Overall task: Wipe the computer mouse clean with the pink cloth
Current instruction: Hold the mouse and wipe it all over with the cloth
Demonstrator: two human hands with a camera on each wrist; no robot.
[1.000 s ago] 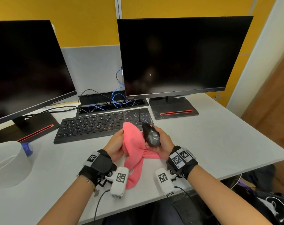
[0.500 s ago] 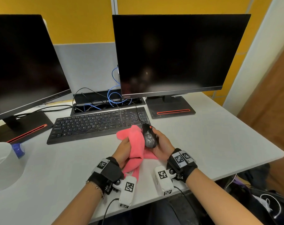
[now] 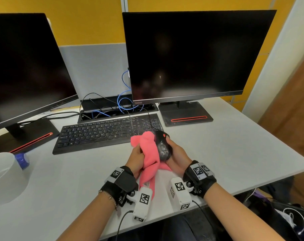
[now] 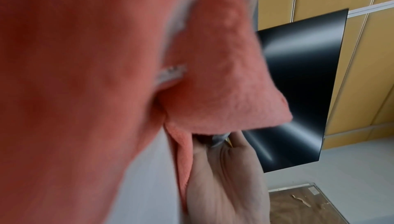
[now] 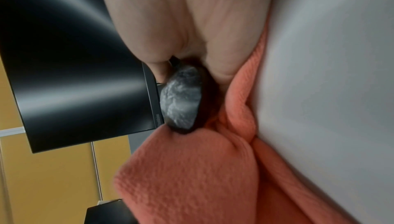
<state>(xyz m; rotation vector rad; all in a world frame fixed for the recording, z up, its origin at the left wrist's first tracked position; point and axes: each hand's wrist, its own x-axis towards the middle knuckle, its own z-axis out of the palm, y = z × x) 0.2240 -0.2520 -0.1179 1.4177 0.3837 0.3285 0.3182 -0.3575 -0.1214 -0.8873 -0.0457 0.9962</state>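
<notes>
The black wired computer mouse [image 3: 162,146] with whitish smears on its back is held above the desk, tilted on its side, in my right hand [image 3: 176,154], whose fingers curl round it. My left hand [image 3: 136,156] grips the bunched pink cloth [image 3: 148,153] and presses it against the mouse's left side. The cloth's tail hangs down to the desk between my wrists. In the right wrist view the smeared mouse [image 5: 181,104] sits against the cloth [image 5: 192,173] below my palm. The left wrist view is mostly filled by blurred cloth [image 4: 213,76].
A black keyboard [image 3: 102,133] lies just behind my hands. Two dark monitors [image 3: 189,54] [image 3: 24,66] stand on the white desk [image 3: 234,150], with cables [image 3: 123,105] between them. A white container [image 3: 5,176] sits at the left. The desk's right edge is close.
My left hand has slid the pink cloth along the mouse's side and bunched it tighter. Both hands moved slightly closer together; the mouse stays in my right hand.
</notes>
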